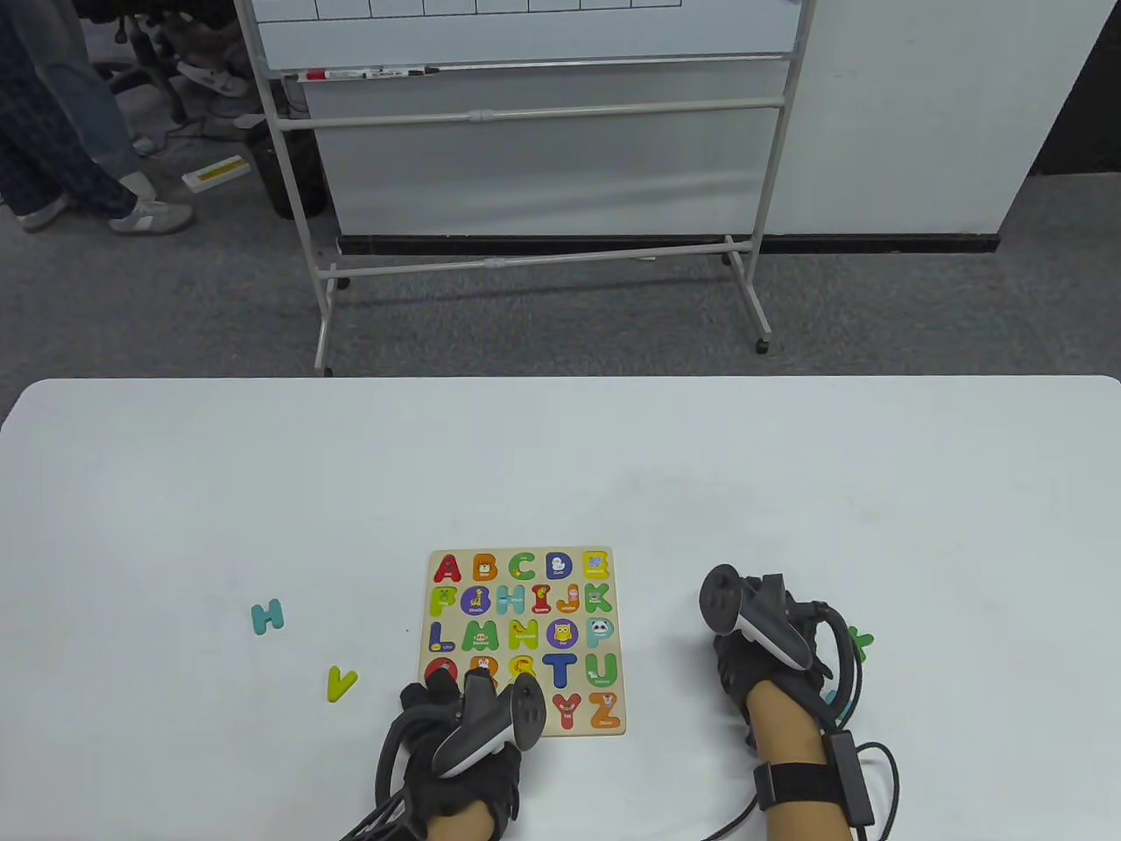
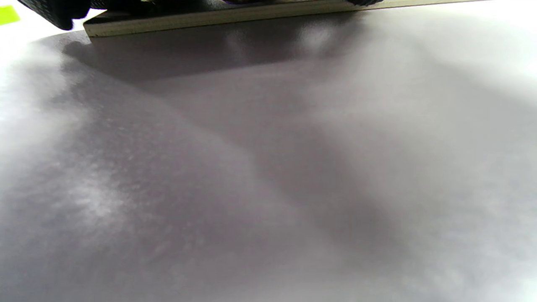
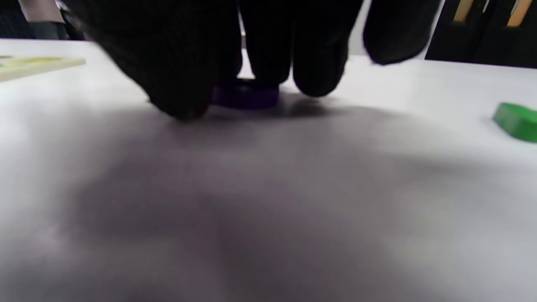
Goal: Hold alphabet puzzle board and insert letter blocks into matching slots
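Note:
The alphabet puzzle board [image 1: 584, 720] lies flat near the table's front edge, most slots filled with coloured letters. My left hand [image 1: 447, 685] rests on its near left corner and holds it down; in the left wrist view the fingertips [image 2: 54, 12] lie on the board's edge [image 2: 235, 16]. My right hand [image 1: 744, 657] is on the table to the right of the board. In the right wrist view the right hand [image 3: 235, 90] pinches a purple letter block [image 3: 247, 94] that lies on the table.
A teal H [image 1: 267, 617] and a yellow-green V [image 1: 341, 682] lie left of the board. A green block [image 1: 863, 644] lies right of my right hand, also in the right wrist view [image 3: 516, 121]. A whiteboard stand [image 1: 543, 254] stands beyond the table.

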Demonstrator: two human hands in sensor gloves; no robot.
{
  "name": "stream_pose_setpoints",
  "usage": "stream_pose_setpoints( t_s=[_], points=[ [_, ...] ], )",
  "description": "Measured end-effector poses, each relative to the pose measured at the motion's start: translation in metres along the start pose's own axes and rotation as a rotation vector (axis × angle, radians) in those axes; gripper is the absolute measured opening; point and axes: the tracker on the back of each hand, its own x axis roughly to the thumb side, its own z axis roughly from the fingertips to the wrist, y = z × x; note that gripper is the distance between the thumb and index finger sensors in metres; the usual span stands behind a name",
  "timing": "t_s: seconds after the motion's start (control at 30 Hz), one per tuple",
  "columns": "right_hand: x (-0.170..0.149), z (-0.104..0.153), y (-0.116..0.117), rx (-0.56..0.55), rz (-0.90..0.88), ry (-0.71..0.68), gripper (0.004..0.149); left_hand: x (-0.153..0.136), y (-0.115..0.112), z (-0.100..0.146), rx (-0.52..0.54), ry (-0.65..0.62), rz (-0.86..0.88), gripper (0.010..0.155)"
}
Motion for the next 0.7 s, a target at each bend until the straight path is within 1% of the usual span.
stream_pose_setpoints(
  t_s=[0.1,0.23,0.3,0.37,0.5,0.6,0.7],
  points=[
    [0.002,0.001,0.0,-0.016,0.032,-0.013,0.062,0.0,0.0,0.0,0.0,0.0,0.001,0.077],
    [0.006,0.001,0.002,-0.066,0.064,-0.022,0.058,0.0,0.0,0.0,-0.001,-0.001,-0.001,0.077],
    [0.008,-0.001,0.002,-0.062,0.067,-0.021,0.057,0.0,0.0,0.0,-0.002,-0.002,-0.001,0.077],
    [0.008,-0.002,0.002,-0.05,0.062,-0.022,0.057,0.0,0.0,0.0,-0.003,-0.004,0.0,0.077],
    [0.006,0.0,0.001,-0.08,0.014,-0.047,0.058,0.0,0.0,0.0,-0.004,-0.003,0.005,0.077],
    [0.017,0.004,-0.003,-0.113,0.031,-0.1,0.058,0.0,-0.001,-0.001,-0.009,-0.006,0.019,0.077],
    [0.039,0.008,-0.01,-0.168,0.092,-0.175,0.059,0.0,0.0,-0.001,-0.008,-0.008,0.018,0.077]
  ],
)
